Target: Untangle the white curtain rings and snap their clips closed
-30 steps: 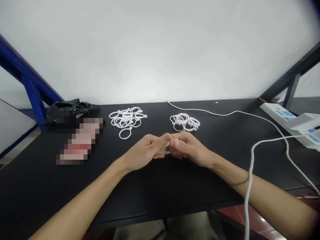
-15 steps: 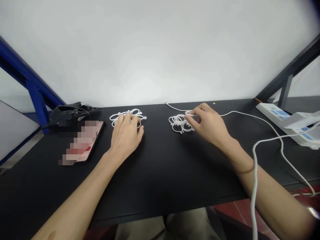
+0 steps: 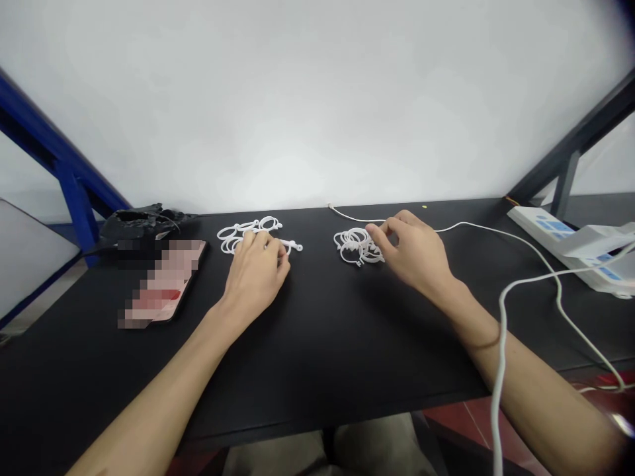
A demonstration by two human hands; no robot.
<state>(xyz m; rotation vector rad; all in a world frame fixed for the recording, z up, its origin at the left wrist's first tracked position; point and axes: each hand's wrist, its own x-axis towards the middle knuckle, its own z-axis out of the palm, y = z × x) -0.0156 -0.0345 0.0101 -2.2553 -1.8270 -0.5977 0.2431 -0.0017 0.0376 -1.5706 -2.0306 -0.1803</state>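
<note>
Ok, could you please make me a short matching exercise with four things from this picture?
1. Left hand
2. Right hand
3. Phone
4. Left-side frame

A. Blue
B. Beside the right pile of white rings
C. Lying flat, screen up
D. Over the left pile of white rings

Pairs: 1-D, 2-B, 3-C, 4-A

To your left: spread heap of thin white rings (image 3: 232, 245), partly covered. To your right: tighter ring heap (image 3: 357, 242), overlapping.
</note>
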